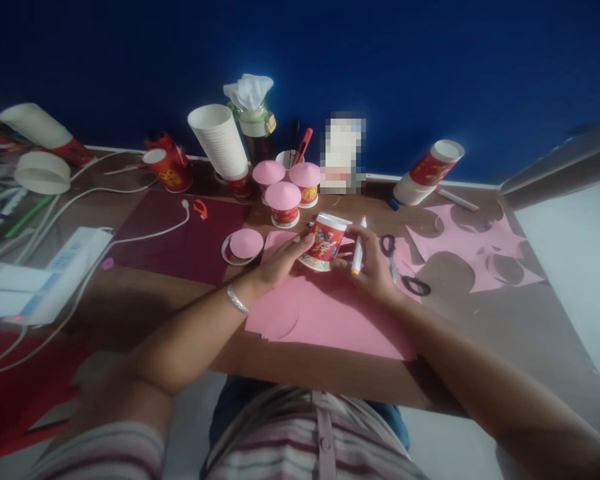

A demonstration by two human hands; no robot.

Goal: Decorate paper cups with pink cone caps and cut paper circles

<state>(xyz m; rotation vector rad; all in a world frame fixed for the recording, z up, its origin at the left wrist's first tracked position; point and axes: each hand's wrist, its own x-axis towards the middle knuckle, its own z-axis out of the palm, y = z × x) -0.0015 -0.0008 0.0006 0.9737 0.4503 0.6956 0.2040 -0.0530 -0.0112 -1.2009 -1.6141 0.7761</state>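
A red patterned paper cup (326,241), slightly tilted, is held over the pink paper sheet (350,327). My left hand (286,260) grips the cup from its left side, thumb near the upper edge. Around the cup's right side curl the fingers of my right hand (375,270), which also holds a white marker (357,250) upright between the fingers. Black-handled scissors (393,267) lie just right of that hand. Left of the cup, a pink paper disc (246,244) rests on a white ring-like piece. A traced circle shows on the pink sheet.
Behind my hands stand small red cups with pink cone tops (283,197). Farther back are a tall stack of white cups (220,143) and a tissue holder (253,117). Cut pink scraps (465,240) lie right. A power strip (63,273) and cables occupy the left.
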